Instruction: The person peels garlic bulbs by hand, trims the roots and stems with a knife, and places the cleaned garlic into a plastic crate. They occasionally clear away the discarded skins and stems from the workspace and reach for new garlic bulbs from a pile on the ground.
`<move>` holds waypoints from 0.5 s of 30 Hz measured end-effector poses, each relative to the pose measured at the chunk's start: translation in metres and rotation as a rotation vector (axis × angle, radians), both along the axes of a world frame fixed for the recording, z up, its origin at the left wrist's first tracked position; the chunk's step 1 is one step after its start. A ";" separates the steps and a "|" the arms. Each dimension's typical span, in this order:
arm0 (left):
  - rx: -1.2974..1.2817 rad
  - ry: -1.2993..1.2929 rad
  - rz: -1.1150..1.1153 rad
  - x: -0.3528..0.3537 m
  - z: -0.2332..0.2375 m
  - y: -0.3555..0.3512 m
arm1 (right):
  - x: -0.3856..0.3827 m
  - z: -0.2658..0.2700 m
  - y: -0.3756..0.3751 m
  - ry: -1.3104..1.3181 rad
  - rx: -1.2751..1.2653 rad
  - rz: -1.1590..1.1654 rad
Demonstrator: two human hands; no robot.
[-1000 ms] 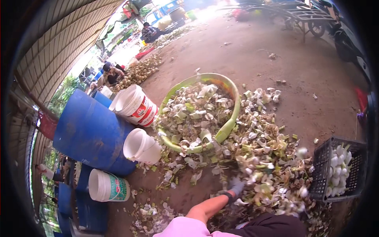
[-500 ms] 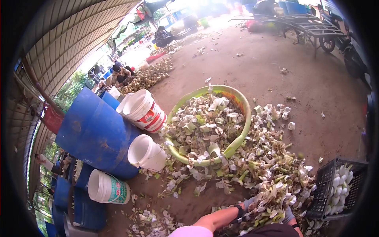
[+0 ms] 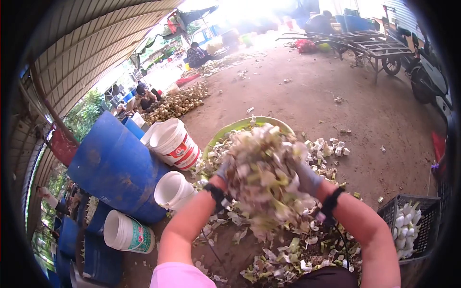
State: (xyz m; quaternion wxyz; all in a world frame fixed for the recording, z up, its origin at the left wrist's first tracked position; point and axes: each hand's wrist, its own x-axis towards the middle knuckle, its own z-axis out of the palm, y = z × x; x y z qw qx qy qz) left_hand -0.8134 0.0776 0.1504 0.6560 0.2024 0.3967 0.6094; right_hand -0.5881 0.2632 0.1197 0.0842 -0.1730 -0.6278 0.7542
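A large bundle of pale peelings and stalks [image 3: 264, 173], blurred by motion, is held up between my two gloved hands. My left hand [image 3: 222, 176] presses on its left side and my right hand [image 3: 307, 176] on its right side, with fingers partly hidden by the scraps. Behind and below the bundle is a round green tub [image 3: 225, 128] filled with similar scraps. More loose peelings [image 3: 288, 264] lie on the ground below my hands. Dark bands circle both wrists.
Left stand a big blue barrel [image 3: 115, 165], a red-and-white bucket [image 3: 175, 146], a white bucket [image 3: 174, 189] and a green-labelled bucket [image 3: 128, 233]. A black crate [image 3: 432, 225] with white bulbs [image 3: 406, 228] is right. People [image 3: 146, 96] sit near an onion-like heap [image 3: 180, 102]; a metal cart [image 3: 370, 45] stands behind.
Both hands have risen from the ground pile at the lower right to the tub, lifting a big bundle of scraps. The pile they left is smaller.
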 end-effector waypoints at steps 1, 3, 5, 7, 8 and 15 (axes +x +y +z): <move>-0.013 0.149 0.098 -0.062 -0.032 0.022 | -0.009 0.009 0.003 -0.034 -0.004 -0.175; -0.602 1.145 0.794 -0.055 -0.012 0.022 | -0.024 -0.019 0.022 0.016 0.097 -0.396; -0.425 1.876 1.114 -0.023 -0.023 0.013 | 0.014 -0.055 0.035 -0.133 0.313 -0.445; 0.149 2.106 0.759 0.042 -0.068 -0.012 | 0.078 -0.087 0.041 -0.325 0.371 -0.462; 0.528 2.103 0.531 0.089 -0.054 -0.015 | 0.113 -0.101 0.044 -0.489 0.575 -0.484; -0.633 1.367 0.076 0.149 -0.281 0.027 | 0.265 -0.232 0.067 -1.373 0.586 -0.455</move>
